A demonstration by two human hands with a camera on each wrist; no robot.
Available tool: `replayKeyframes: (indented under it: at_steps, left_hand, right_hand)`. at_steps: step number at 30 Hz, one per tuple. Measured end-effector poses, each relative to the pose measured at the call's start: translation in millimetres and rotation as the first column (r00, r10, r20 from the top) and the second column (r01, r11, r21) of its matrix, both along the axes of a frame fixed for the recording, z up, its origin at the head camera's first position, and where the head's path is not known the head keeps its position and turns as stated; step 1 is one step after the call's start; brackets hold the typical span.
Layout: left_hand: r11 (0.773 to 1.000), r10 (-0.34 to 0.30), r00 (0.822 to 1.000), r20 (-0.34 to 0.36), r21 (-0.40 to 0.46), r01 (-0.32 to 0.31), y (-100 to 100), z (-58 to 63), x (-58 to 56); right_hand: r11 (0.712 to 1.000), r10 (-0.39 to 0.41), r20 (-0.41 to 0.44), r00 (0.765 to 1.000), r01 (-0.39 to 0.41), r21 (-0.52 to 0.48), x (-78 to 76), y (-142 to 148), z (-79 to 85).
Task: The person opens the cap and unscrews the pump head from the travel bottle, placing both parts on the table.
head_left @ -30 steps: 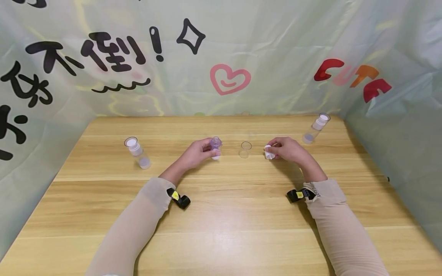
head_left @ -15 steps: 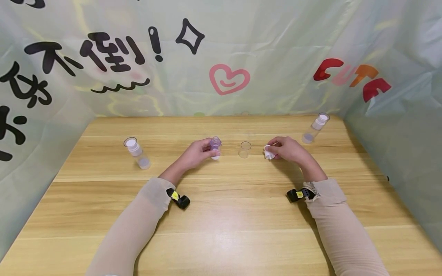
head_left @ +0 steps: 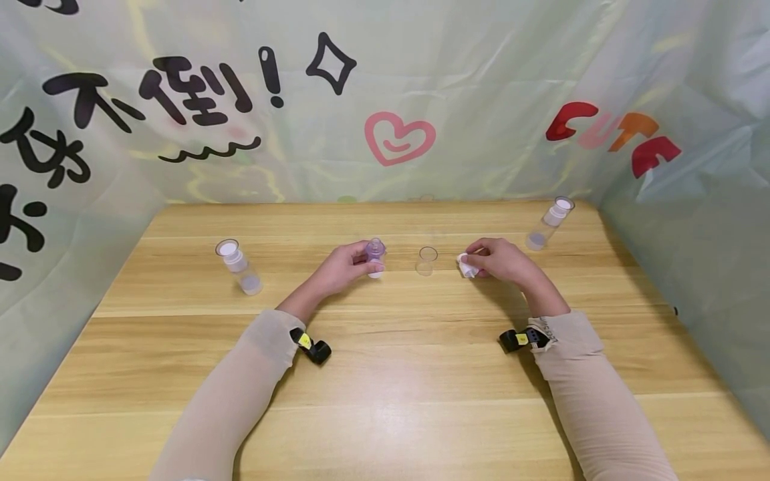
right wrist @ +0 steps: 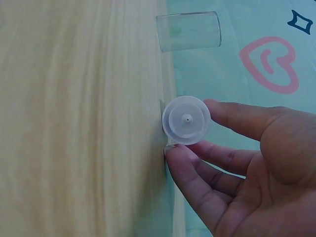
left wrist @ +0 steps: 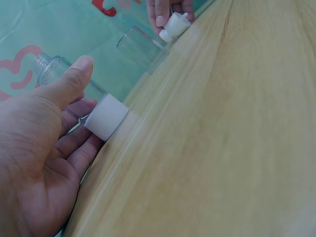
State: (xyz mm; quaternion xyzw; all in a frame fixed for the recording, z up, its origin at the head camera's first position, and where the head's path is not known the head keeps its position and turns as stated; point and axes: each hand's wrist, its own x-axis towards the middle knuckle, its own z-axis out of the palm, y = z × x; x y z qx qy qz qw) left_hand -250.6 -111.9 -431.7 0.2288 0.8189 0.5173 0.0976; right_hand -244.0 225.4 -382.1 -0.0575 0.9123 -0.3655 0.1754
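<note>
Bottle body: one, and here it is, clear with a purple tinge; threaded neck up, white end down by the table
Left grip: wrapped round that bottle body
Pump top: one, white, round, ringed about a tiny tip
Right grip: pinching the pump top
Clear sleeve: one, smooth cylinder; stands between the hands
Standing pair: two; left bottle, far-right bottle

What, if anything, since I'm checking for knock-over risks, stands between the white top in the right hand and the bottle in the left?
A clear cylinder stands on the table between the white top and the bottle, touching neither. Nothing else visible is in that gap.
</note>
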Motion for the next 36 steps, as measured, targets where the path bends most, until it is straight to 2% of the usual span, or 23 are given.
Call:
replayKeyframes:
  at_steps: [7,20,31,36]
  left_hand:
    - [1.0,0.013,1.0,-0.009,-0.025,-0.014,0.3,-0.1,0.1]
    - [1.0,0.004,1.0,-0.007,-0.003,-0.004,-0.1,0.4,0.3]
    - [1.0,0.004,1.0,0.023,-0.004,-0.004,0.0,1.4,0.6]
    - [1.0,0.004,1.0,0.002,-0.017,-0.004,0.2,2.0,1.1]
  right_hand:
    - [1.0,-0.005,0.014,1.0,0.005,-0.018,-0.1,-0.3,-0.6]
    - [1.0,-0.001,0.01,1.0,0.001,-0.021,1.0,-1.7,-0.1]
    - [0.999,-0.035,-0.017,0.999,0.035,0.0,1.4,2.0,3.3]
    - [1.0,-0.028,-0.007,1.0,0.028,0.01,1.6,4.6,2.1]
